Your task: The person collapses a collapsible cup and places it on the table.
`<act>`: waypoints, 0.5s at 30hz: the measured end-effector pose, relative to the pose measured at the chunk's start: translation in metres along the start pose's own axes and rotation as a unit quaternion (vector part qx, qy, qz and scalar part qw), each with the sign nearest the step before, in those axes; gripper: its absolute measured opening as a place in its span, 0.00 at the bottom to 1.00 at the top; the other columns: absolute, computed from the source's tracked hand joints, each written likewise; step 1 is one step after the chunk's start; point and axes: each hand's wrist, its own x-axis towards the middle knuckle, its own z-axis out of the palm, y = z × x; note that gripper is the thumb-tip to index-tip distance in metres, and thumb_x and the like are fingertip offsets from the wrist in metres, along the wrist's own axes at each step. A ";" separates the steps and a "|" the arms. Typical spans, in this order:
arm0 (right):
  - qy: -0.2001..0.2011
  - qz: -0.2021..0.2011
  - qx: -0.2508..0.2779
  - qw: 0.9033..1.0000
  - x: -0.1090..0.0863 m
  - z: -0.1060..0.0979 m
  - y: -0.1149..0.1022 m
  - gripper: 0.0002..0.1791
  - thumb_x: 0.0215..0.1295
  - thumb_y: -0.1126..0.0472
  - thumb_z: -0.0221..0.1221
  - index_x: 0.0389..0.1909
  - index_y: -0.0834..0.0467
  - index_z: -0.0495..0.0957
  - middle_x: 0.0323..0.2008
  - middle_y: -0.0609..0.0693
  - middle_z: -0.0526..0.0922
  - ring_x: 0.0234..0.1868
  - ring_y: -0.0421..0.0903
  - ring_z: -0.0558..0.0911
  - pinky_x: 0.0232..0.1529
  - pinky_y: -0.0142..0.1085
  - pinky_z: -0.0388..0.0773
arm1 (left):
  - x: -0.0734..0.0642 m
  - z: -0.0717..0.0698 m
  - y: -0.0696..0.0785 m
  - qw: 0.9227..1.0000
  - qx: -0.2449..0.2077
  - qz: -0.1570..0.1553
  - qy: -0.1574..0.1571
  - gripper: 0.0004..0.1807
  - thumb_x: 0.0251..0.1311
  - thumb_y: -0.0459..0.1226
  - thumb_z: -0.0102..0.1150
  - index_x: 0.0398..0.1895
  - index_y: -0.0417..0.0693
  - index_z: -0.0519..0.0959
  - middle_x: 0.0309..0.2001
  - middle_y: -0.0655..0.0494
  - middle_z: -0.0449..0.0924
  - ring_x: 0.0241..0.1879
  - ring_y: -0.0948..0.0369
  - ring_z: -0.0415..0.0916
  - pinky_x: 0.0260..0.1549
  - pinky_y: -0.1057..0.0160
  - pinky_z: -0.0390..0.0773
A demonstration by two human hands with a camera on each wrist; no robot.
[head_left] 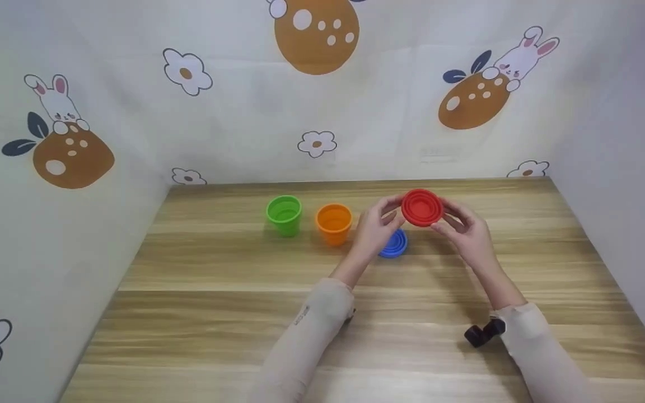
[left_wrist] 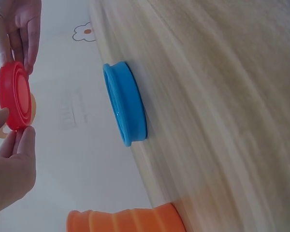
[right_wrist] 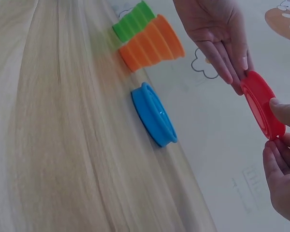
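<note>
A red collapsible cup (head_left: 422, 207), folded flat into rings, is held up above the table between both hands. My left hand (head_left: 377, 228) pinches its left edge, thumb toward the near side. On the opposite edge my right hand (head_left: 470, 232) grips it with thumb and fingers. In the left wrist view the red cup (left_wrist: 14, 95) appears nearly edge-on, and likewise the red cup (right_wrist: 262, 105) in the right wrist view. Below the left hand a blue collapsible cup (head_left: 394, 244) lies flattened on the table, partly hidden by that hand in the head view.
Left of the hands, an orange cup (head_left: 333, 224) and a green cup (head_left: 284, 215) stand extended and upright on the wooden table (head_left: 216, 313). Patterned white cloth (head_left: 378, 112) rises behind and at the sides. A black wrist camera (head_left: 484, 332) sits at the right sleeve.
</note>
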 end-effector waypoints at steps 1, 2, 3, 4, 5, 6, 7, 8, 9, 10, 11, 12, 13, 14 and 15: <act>0.001 0.004 -0.003 1.000 0.000 -0.001 0.001 0.31 0.55 0.79 0.65 0.62 0.75 0.70 0.51 0.41 0.83 0.53 0.34 0.81 0.57 0.24 0.78 | 0.001 0.000 -0.001 1.000 0.002 -0.004 -0.005 0.23 0.63 0.23 0.58 0.62 0.36 0.74 0.61 0.41 0.79 0.65 0.51 0.75 0.64 0.60 0.75; 0.001 0.008 -0.007 1.000 0.001 -0.001 0.002 0.31 0.55 0.79 0.65 0.62 0.75 0.71 0.51 0.42 0.83 0.53 0.33 0.80 0.57 0.24 0.78 | 0.001 0.001 -0.002 1.000 0.003 -0.009 -0.009 0.23 0.63 0.23 0.57 0.63 0.35 0.74 0.62 0.41 0.78 0.65 0.51 0.75 0.64 0.59 0.74; 0.003 0.014 -0.010 1.000 0.001 -0.002 0.003 0.31 0.55 0.79 0.65 0.62 0.75 0.71 0.52 0.44 0.82 0.53 0.33 0.80 0.57 0.24 0.78 | 0.002 0.001 -0.002 1.000 0.005 -0.012 -0.013 0.23 0.64 0.23 0.56 0.63 0.35 0.73 0.62 0.40 0.78 0.66 0.50 0.74 0.65 0.59 0.74; 0.004 0.020 -0.014 1.000 0.002 -0.002 0.003 0.31 0.56 0.78 0.65 0.62 0.74 0.71 0.53 0.46 0.82 0.53 0.33 0.80 0.57 0.24 0.78 | 0.003 0.002 -0.003 1.000 0.005 -0.017 -0.017 0.24 0.64 0.22 0.56 0.64 0.35 0.73 0.63 0.40 0.77 0.66 0.50 0.74 0.66 0.58 0.73; 0.005 0.025 -0.019 0.999 0.002 -0.003 0.004 0.31 0.56 0.78 0.65 0.63 0.74 0.71 0.55 0.50 0.82 0.53 0.32 0.80 0.58 0.24 0.78 | 0.003 0.003 -0.003 1.000 0.004 -0.021 -0.021 0.24 0.64 0.22 0.55 0.64 0.35 0.73 0.63 0.40 0.77 0.67 0.50 0.73 0.66 0.57 0.73; 0.005 0.031 -0.022 0.999 0.003 -0.004 0.005 0.31 0.56 0.78 0.65 0.63 0.73 0.70 0.56 0.54 0.81 0.53 0.32 0.80 0.58 0.24 0.78 | 0.004 0.003 -0.004 0.999 0.007 -0.026 -0.026 0.24 0.64 0.22 0.54 0.65 0.35 0.73 0.64 0.41 0.77 0.67 0.51 0.72 0.67 0.57 0.72; 0.004 0.036 -0.028 0.999 0.003 -0.004 0.006 0.31 0.57 0.77 0.65 0.64 0.73 0.70 0.58 0.58 0.80 0.53 0.31 0.79 0.58 0.24 0.77 | 0.005 0.004 -0.005 0.999 0.008 -0.031 -0.030 0.25 0.64 0.22 0.54 0.65 0.36 0.72 0.64 0.41 0.76 0.68 0.51 0.72 0.67 0.57 0.72; 0.001 0.042 -0.034 0.999 0.004 -0.005 0.008 0.31 0.58 0.76 0.65 0.64 0.73 0.70 0.60 0.62 0.78 0.53 0.30 0.79 0.58 0.23 0.77 | 0.006 0.004 -0.006 0.999 0.011 -0.035 -0.034 0.25 0.64 0.22 0.53 0.66 0.36 0.72 0.65 0.41 0.76 0.68 0.51 0.71 0.68 0.57 0.71; -0.002 0.047 -0.038 0.998 0.004 -0.006 0.009 0.32 0.58 0.76 0.65 0.65 0.73 0.69 0.62 0.65 0.76 0.53 0.30 0.79 0.58 0.23 0.77 | 0.006 0.005 -0.007 0.998 0.016 -0.039 -0.039 0.25 0.64 0.21 0.52 0.66 0.36 0.72 0.65 0.42 0.75 0.68 0.52 0.71 0.68 0.57 0.71; -0.006 0.050 -0.042 0.998 0.005 -0.007 0.010 0.32 0.59 0.75 0.65 0.65 0.72 0.69 0.63 0.68 0.74 0.53 0.29 0.78 0.58 0.22 0.76 | 0.007 0.005 -0.008 0.998 0.022 -0.044 -0.044 0.26 0.65 0.21 0.52 0.67 0.37 0.71 0.66 0.42 0.75 0.69 0.52 0.71 0.69 0.58 0.70; -0.010 0.054 -0.047 0.997 0.005 -0.008 0.011 0.32 0.59 0.75 0.65 0.65 0.72 0.68 0.64 0.69 0.73 0.53 0.28 0.78 0.59 0.22 0.76 | 0.008 0.006 -0.009 0.997 0.028 -0.049 -0.049 0.26 0.65 0.21 0.51 0.67 0.37 0.71 0.66 0.43 0.75 0.69 0.53 0.70 0.69 0.58 0.70; -0.015 0.058 -0.052 0.997 0.006 -0.009 0.013 0.33 0.59 0.74 0.65 0.66 0.72 0.68 0.65 0.69 0.72 0.53 0.28 0.77 0.59 0.22 0.75 | 0.009 0.006 -0.010 0.996 0.034 -0.053 -0.055 0.27 0.65 0.21 0.51 0.68 0.37 0.70 0.67 0.43 0.74 0.69 0.53 0.70 0.69 0.59 0.69; -0.018 0.062 -0.058 0.996 0.006 -0.010 0.014 0.33 0.60 0.73 0.66 0.66 0.71 0.68 0.66 0.68 0.72 0.53 0.27 0.77 0.59 0.22 0.75 | 0.010 0.006 -0.011 0.996 0.039 -0.060 -0.061 0.27 0.65 0.21 0.50 0.68 0.37 0.70 0.67 0.43 0.74 0.70 0.53 0.70 0.70 0.59 0.69; -0.022 0.066 -0.063 0.996 0.006 -0.011 0.016 0.33 0.60 0.73 0.65 0.67 0.71 0.67 0.66 0.68 0.72 0.54 0.27 0.77 0.60 0.23 0.75 | 0.011 0.007 -0.012 0.994 0.048 -0.066 -0.067 0.27 0.65 0.22 0.51 0.69 0.38 0.69 0.68 0.43 0.73 0.70 0.53 0.69 0.70 0.59 0.68; -0.024 0.071 -0.068 0.995 0.006 -0.012 0.018 0.33 0.60 0.72 0.65 0.67 0.71 0.67 0.66 0.67 0.72 0.54 0.28 0.76 0.61 0.24 0.75 | 0.011 0.007 -0.013 0.993 0.055 -0.073 -0.074 0.27 0.66 0.22 0.51 0.69 0.38 0.69 0.68 0.43 0.73 0.70 0.53 0.69 0.71 0.59 0.67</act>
